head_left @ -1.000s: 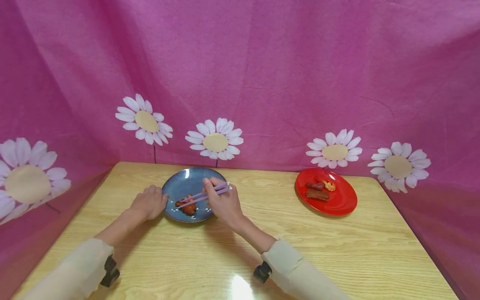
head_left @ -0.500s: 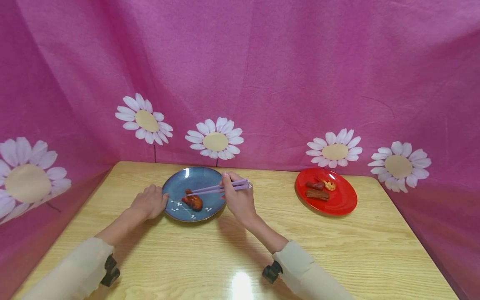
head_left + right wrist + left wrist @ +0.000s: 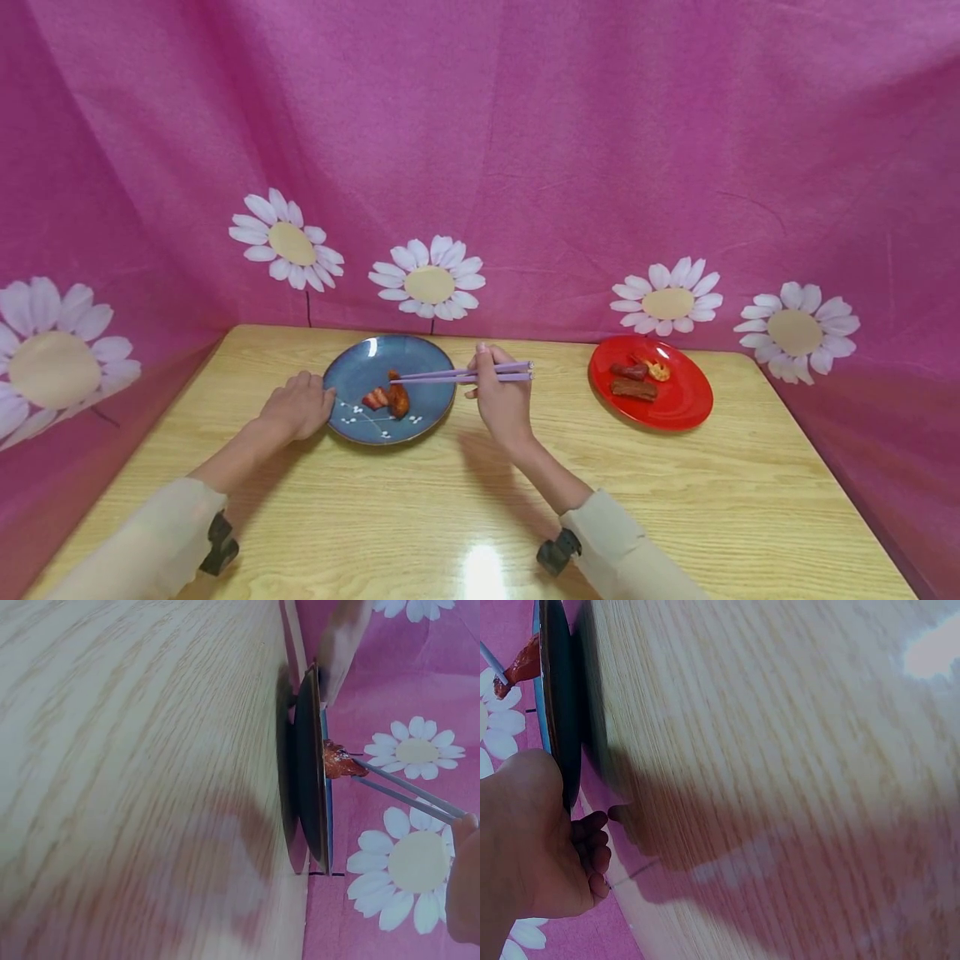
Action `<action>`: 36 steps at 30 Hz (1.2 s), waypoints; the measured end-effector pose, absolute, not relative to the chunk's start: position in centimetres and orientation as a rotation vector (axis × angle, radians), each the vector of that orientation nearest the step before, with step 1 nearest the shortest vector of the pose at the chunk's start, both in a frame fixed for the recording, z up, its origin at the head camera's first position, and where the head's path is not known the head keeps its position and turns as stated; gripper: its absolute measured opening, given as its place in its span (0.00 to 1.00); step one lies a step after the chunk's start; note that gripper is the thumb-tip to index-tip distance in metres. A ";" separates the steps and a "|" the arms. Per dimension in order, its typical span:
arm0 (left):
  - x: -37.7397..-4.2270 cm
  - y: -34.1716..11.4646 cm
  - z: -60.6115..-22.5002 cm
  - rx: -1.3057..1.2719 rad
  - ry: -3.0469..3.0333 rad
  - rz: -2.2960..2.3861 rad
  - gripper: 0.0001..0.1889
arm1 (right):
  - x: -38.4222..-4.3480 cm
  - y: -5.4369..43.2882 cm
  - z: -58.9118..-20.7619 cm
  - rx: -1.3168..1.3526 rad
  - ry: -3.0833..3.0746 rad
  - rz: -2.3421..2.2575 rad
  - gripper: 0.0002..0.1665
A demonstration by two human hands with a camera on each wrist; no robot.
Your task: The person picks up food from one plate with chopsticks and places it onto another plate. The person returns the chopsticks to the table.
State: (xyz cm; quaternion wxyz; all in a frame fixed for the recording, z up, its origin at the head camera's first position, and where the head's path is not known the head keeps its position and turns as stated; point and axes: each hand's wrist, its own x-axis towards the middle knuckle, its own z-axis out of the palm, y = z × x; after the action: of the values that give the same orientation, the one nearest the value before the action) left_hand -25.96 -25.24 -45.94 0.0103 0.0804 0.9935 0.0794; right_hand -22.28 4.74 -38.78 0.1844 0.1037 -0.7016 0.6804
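My right hand point(image 3: 504, 408) holds a pair of lilac chopsticks point(image 3: 465, 377). Their tips are at the narrow upper end of a brown glazed chicken drumstick point(image 3: 398, 402), which tilts up over the blue plate point(image 3: 375, 354). Beside the drumstick on that plate lies a small red-and-white striped piece of meat point(image 3: 375, 398). My left hand point(image 3: 298, 406) holds the plate's left rim; in the left wrist view its thumb lies at the rim and the other fingers curl in below the edge. The right wrist view shows the chopsticks point(image 3: 412, 796) on either side of the drumstick's end point(image 3: 345, 763).
A red plate point(image 3: 686, 404) at the back right bears a dark brown slab point(image 3: 633, 389), a dark red piece point(image 3: 632, 371) and a yellowish piece point(image 3: 658, 371). Pink cloth point(image 3: 540, 167) with printed daisies hangs behind and beside the wooden table point(image 3: 390, 517).
My right hand has moved right with the chopsticks. The drumstick has shifted right and turned more upright, and the striped piece shows beside it. My left hand stays at the rim.
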 end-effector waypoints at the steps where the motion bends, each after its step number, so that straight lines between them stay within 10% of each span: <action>1: -25.9 -25.3 -45.9 0.254 3.105 0.247 0.21 | -22.2 4.9 -38.8 0.285 -1.975 1.923 0.20; 36: -25.9 -25.4 -45.9 0.260 3.076 0.267 0.22 | -24.0 9.7 -38.9 0.236 -1.747 1.900 0.21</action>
State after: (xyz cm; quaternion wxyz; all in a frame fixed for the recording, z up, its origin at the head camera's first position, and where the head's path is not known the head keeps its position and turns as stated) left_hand -25.92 -25.44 -45.90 0.0214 0.0839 0.9925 0.0861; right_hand -24.04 9.68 -38.91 0.2713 0.0875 -0.6488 0.7056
